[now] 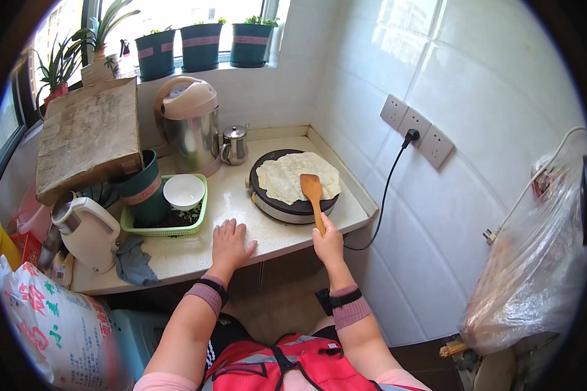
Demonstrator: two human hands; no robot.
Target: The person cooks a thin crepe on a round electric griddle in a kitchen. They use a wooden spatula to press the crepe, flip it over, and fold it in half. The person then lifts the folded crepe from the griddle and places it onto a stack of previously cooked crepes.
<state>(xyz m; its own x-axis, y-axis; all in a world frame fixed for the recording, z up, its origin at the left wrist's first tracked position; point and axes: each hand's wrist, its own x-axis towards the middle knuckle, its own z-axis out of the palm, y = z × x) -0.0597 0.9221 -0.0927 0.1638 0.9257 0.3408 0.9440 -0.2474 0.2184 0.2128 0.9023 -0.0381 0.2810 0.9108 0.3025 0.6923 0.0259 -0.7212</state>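
My right hand (329, 239) grips the handle of a wooden spatula (311, 187). The spatula's blade lies over a thin, pale flatbread (286, 176) with an uneven edge. Beneath the flatbread is a round electric griddle (293, 214) with a black plate and a metallic side. My left hand (231, 244) rests palm down on the white countertop (186, 256), fingers spread, holding nothing, to the left of the griddle.
Left on the counter are a green plastic basket (176, 228) bearing a white bowl (184, 191) and a plant pot (146, 190), a white electric kettle (89, 234), and a grey cloth (134, 261). Behind stand a soymilk maker (191, 132) and small metal pot (235, 145). A black cord (387, 190) hangs right.
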